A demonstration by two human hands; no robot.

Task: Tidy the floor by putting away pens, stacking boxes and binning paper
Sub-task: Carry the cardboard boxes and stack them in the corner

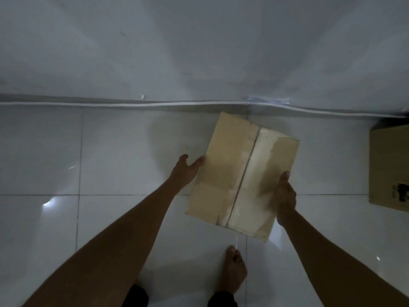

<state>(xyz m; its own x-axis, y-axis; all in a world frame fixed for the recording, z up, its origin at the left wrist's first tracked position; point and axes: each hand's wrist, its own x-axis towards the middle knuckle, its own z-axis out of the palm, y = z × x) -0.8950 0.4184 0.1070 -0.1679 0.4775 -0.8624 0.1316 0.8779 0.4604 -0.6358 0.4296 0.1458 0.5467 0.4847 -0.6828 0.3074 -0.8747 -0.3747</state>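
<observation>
Spreading across most of the view, the pale tiled floor (110, 151) runs up to a grey wall (199, 52) along its far edge. No pens or loose paper show on the stretch that is visible, so whether those parts of the job are finished cannot be judged from here. A second box (391, 169), brown with a dark print, lies on the floor towards its far right corner, cut off by the frame. The cardboard box (239, 173), its closed flaps meeting at a centre seam, is held off the floor and skewed, near the far edge and well apart from the second box. The stacking seems to be midway: one box is lifted but not yet set on another, and it is probably bound for the one at the right. The right hand (285, 196) grips the box's right side, thumb on top; the left hand (186, 171) presses its left side with fingers fairly straight. A bare foot (235, 269) stands below.
</observation>
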